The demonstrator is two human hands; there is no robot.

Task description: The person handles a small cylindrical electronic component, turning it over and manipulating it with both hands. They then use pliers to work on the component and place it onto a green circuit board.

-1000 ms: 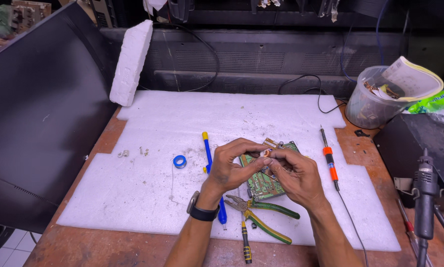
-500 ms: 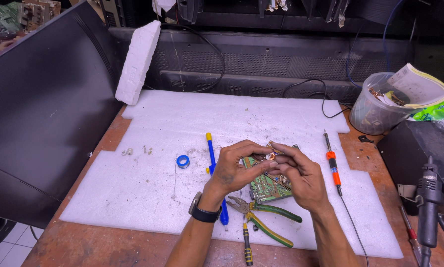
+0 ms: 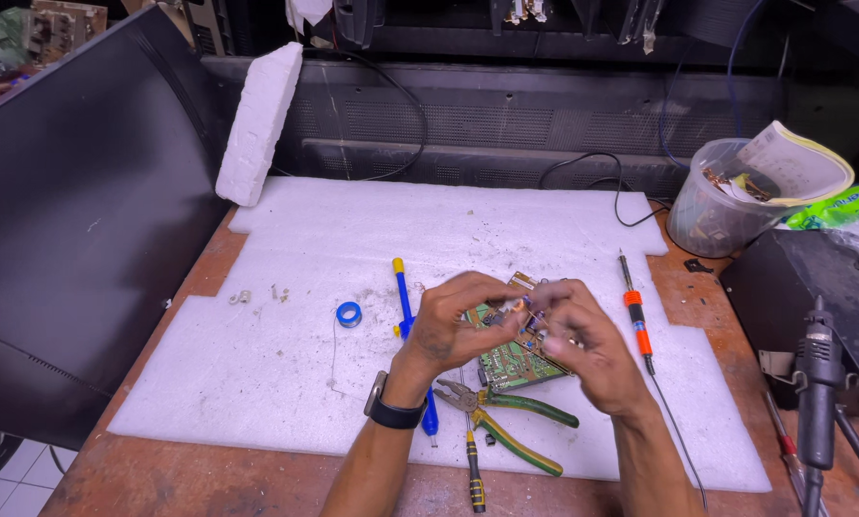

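Both the left hand (image 3: 453, 325) and right hand (image 3: 583, 340) pinch a tiny, blurred part above the green circuit board (image 3: 511, 359). The part is too small to identify. The hands hide much of the board.

Light falls from above and is even, brightest on the white foam sheet (image 3: 506, 239), which looks nearly washed out at its far middle. The far wall and the dark panel (image 3: 75, 220) at left stay dim, with a faint sheen on the panel. Shadows are soft and short, close under the left hand (image 3: 453, 325) and right hand (image 3: 587, 349). Both hands are smeared by motion blur, the fingertips most; the pliers (image 3: 506, 421) near them are sharp. Straight edges bow slightly toward the corners.
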